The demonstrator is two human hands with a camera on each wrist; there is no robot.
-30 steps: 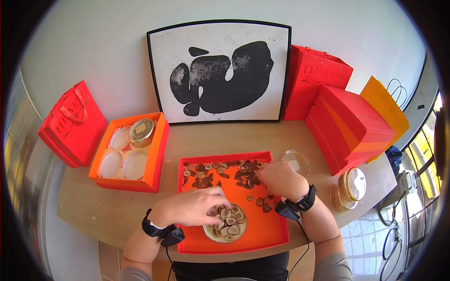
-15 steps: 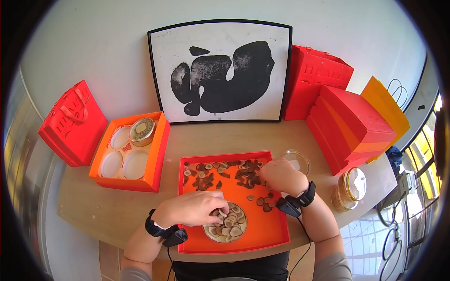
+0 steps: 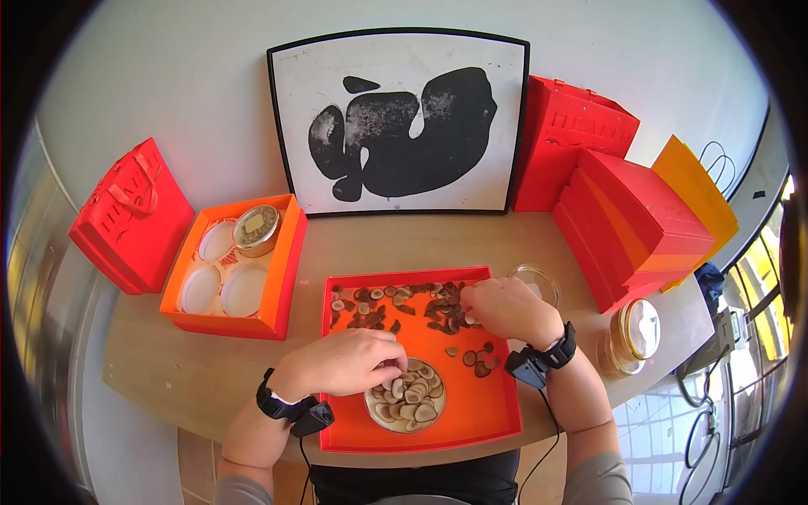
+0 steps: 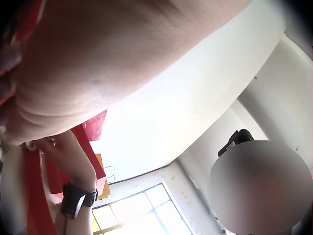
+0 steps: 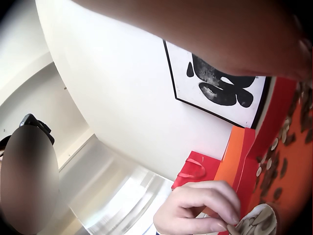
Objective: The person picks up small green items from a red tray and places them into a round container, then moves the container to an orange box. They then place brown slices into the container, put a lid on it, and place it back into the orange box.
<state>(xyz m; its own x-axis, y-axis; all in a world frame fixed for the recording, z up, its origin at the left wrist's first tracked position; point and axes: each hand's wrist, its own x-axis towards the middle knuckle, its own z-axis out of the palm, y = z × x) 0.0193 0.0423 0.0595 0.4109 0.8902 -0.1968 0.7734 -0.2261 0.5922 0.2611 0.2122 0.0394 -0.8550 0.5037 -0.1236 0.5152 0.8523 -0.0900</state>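
Observation:
In the head view a round dish (image 3: 371, 411) of pale slices (image 3: 408, 411) sits in the front half of a red-rimmed orange tray (image 3: 476, 418). My left hand (image 3: 337, 364) is over its upper left edge. Thumb and fingertips of that left hand (image 5: 198, 208) pinch a pale slice in the right wrist view. Darker slices (image 3: 366, 321) lie scattered along the tray's back. My right hand (image 3: 515, 311) reaches over the tray's back right corner, fingertips down at a cluster of dark slices (image 3: 446, 313); whether they hold one is hidden.
An orange box (image 3: 296, 265) with round holders and one filled jar (image 3: 256, 229) stands left. A clear lid (image 3: 547, 286) lies behind my right hand; jars (image 3: 627, 337) stand right. Red bags (image 3: 126, 219), a red box (image 3: 631, 223) and a framed picture (image 3: 400, 126) line the back.
My left fingers have drawn together and shifted from inside the dish toward its upper left edge. My right hand has moved slightly back and left at the dark slices. The head view has tilted slightly.

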